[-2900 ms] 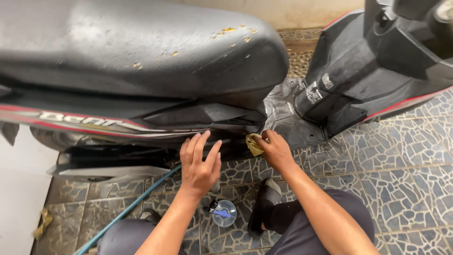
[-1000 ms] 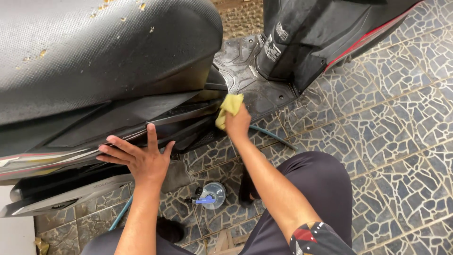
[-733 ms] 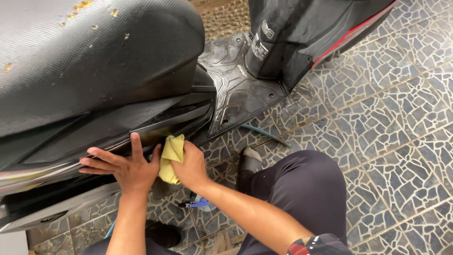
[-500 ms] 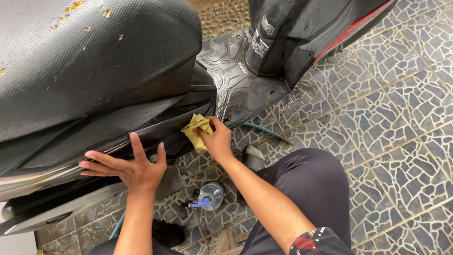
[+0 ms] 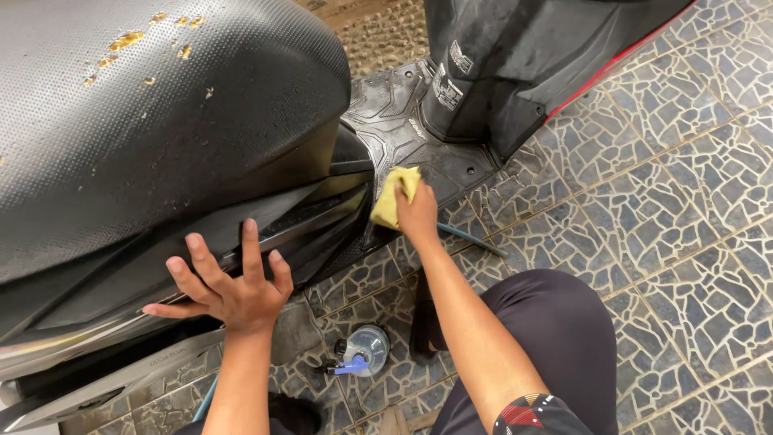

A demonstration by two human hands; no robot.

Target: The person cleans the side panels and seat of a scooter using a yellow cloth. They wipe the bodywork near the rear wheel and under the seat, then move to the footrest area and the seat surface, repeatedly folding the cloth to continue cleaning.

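We see a floor (image 5: 684, 185) of blue-grey mosaic stone tiles. On it stand a black scooter (image 5: 161, 161) at ten o'clock and a clear spray bottle (image 5: 364, 354) at six, a thin hose (image 5: 471, 239) near centre.

A clear plastic spray bottle with a blue trigger (image 5: 362, 354) lies on its side on the floor of blue-grey mosaic stone tiles (image 5: 684, 201), below and between the left hand (image 5: 233, 294) and the right hand (image 5: 417, 213). A thin teal hose (image 5: 471, 239) runs along the tiles just right of the right hand. A coarse brown mat (image 5: 386, 36) lies well above it.
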